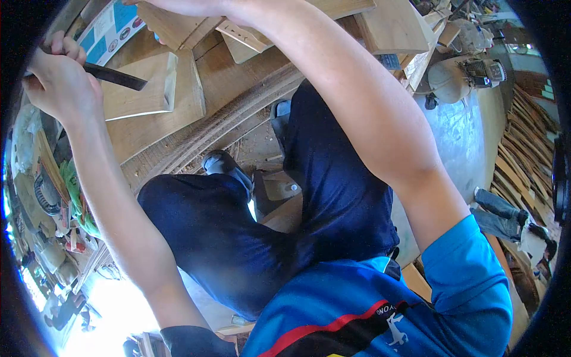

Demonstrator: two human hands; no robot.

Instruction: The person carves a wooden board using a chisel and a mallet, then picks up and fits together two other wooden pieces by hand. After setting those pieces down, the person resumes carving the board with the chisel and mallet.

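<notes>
My left hand [66, 83] is closed around a chisel [119, 76], whose dark flat blade points to the right and slightly down. Below the blade lies a pale wooden board [140, 92], resting on a wider plank. My right hand [184, 5] is cut off by the top edge of the view, over a wooden piece [178, 27]; its fingers are mostly hidden. A narrow wooden strip with small holes [242, 35] sits under my right wrist.
A blue and white printed sheet [113, 33] lies at the upper left. Thick wood blocks [392, 27] stand at the top. An air compressor [455, 77] is on the floor at right, with stacked timber [526, 149] beyond. Another person's legs [499, 214] show at far right.
</notes>
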